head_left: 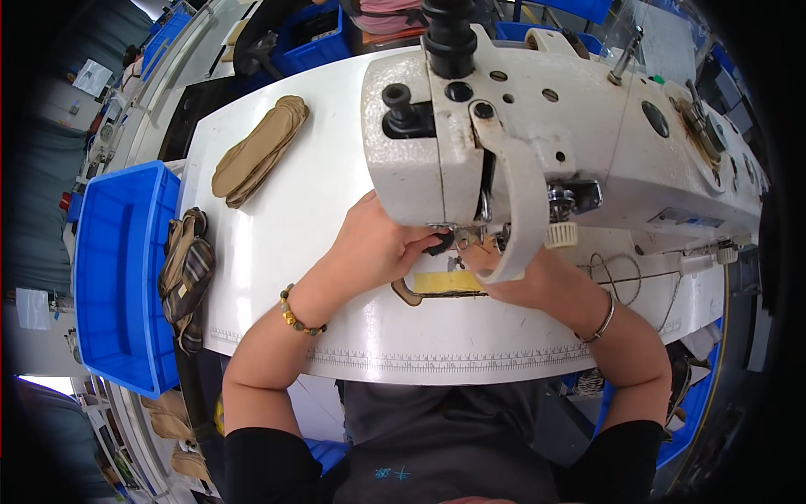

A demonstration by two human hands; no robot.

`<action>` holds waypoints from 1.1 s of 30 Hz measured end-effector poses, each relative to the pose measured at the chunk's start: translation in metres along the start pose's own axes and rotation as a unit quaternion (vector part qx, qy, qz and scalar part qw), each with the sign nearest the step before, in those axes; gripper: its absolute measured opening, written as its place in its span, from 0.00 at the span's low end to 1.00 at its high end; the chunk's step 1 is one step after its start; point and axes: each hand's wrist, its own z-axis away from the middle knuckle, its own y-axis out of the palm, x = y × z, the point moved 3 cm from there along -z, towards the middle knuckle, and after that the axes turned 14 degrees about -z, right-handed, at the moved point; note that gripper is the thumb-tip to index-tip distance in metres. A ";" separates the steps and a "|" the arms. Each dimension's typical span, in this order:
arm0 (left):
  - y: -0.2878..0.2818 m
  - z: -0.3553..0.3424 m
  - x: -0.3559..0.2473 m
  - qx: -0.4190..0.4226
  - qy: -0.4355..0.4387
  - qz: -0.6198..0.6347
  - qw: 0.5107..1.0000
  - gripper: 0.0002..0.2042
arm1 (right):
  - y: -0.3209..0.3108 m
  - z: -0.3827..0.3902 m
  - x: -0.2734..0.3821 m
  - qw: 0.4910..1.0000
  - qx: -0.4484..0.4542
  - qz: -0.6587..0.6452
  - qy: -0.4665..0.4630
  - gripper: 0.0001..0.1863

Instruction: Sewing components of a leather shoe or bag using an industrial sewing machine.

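A white industrial sewing machine [403, 160] stands over the white table, its needle area just above my fingers. My left hand [374, 244] is closed, thumb and forefinger pinching a small dark fabric piece [439, 244] beside the presser foot. My right hand [525, 273] reaches in from the other side, its fingers bent in near the needle. The machine's curved white lever [522, 202] partly covers them, and what they grip is hidden. Below my hands, a tan curved edge [406, 292] with a dark border shows next to a yellow strip [445, 281].
A stack of tan insoles [262, 151] lies at the table's far left. Plaid and tan shoe pieces [186, 273] hang at the left edge beside a blue bin [122, 277]. Loose dark cord [625, 273] loops right of my right hand. A printed ruler [403, 363] follows the near edge.
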 end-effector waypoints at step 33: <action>0.006 -0.003 -0.008 0.014 -0.056 -0.041 0.998 0.12 | 0.009 0.014 0.018 0.986 0.039 0.150 -0.056 0.11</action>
